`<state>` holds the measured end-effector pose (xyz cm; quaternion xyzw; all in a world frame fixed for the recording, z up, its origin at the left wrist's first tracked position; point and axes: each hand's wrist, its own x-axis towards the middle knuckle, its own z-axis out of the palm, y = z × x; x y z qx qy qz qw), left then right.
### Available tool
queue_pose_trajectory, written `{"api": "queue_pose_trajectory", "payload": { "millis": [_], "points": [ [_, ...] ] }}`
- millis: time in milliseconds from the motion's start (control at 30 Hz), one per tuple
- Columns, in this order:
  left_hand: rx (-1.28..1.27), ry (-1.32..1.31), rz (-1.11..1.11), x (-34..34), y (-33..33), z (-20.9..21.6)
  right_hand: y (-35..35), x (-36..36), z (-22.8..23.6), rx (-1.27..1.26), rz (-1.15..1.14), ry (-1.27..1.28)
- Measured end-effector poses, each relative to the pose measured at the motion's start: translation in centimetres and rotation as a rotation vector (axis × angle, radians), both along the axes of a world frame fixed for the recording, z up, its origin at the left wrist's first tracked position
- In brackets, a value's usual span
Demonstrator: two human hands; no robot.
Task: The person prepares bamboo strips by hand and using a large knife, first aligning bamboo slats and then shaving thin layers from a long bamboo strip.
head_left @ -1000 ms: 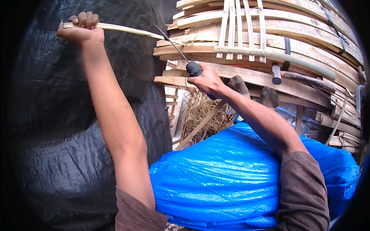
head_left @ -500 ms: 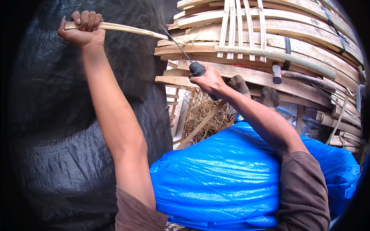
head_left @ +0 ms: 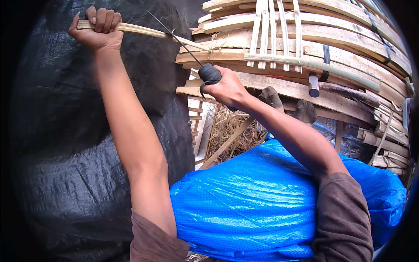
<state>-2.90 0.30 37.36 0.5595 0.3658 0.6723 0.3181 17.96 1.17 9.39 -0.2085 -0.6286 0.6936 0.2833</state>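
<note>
My left hand (head_left: pixel 101 32) is stretched out at the upper left, its fingers wrapped round one end of a thin pale wooden strip (head_left: pixel 144 30). The strip's other end reaches right, to the edge of the stacked boards. In my right hand (head_left: pixel 227 87) is a long thin-bladed knife (head_left: pixel 188 51), its handle wrapped in black. The blade crosses the strip partway along, edge-on, and a small curl of shaving stands where they meet. Its tip points up and left, over the black sheet.
Stacked wooden boards (head_left: pixel 257 55) fill the upper right, with several slats (head_left: pixel 265 35), a round pole (head_left: pixel 314 63) and a hammer (head_left: pixel 314 85) on top. Shavings (head_left: pixel 231 131) lie below. A blue plastic sheet (head_left: pixel 244 201) covers my lap; a black sheet (head_left: pixel 65 174) hangs at left.
The knife and my right hand have moved left along the strip, toward my left hand. A curl of shaving now shows at the blade. My left hand has barely shifted.
</note>
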Motion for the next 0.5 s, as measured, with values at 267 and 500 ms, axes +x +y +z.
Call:
{"api": "queue_pose_trajectory", "payload": {
  "millis": [267,500],
  "points": [
    [-0.007,0.015,0.042,0.9,0.0,-0.4,-0.6,0.3,2.8,0.031,-0.044,0.022],
    [-0.002,-0.009,0.025,1.0,0.2,-0.1,2.0,0.7,-3.5,0.008,-0.016,-0.220]
  ]
}}
